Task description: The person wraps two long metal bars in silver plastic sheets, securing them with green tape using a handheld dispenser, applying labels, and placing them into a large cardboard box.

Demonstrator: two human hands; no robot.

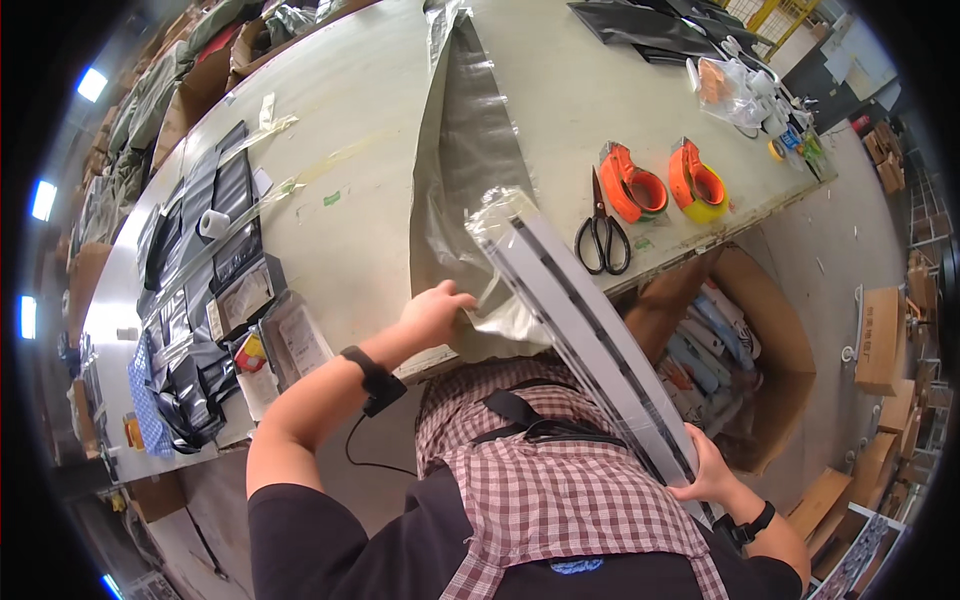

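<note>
My right hand (712, 468) is closed around the near end of a long grey bundle of bars (600, 330) in clear plastic wrap. The bundle slants from my right side up to the table, and its far end lies over the opening of a long grey plastic bag (470, 130). My left hand (437, 312) pinches the near edge of that bag by its mouth. Whether the bundle's tip is inside the bag I cannot tell. To the right of the bundle lie black-handled scissors (602, 240) and two orange tape dispensers (632, 188).
On the table (340, 120), black plastic packages (205, 215) and small open boxes (290, 340) lie to the left. More black bags (640, 25) and a clear bag of small parts (725, 85) sit far right. An open carton (790, 390) with packages stands below the right edge.
</note>
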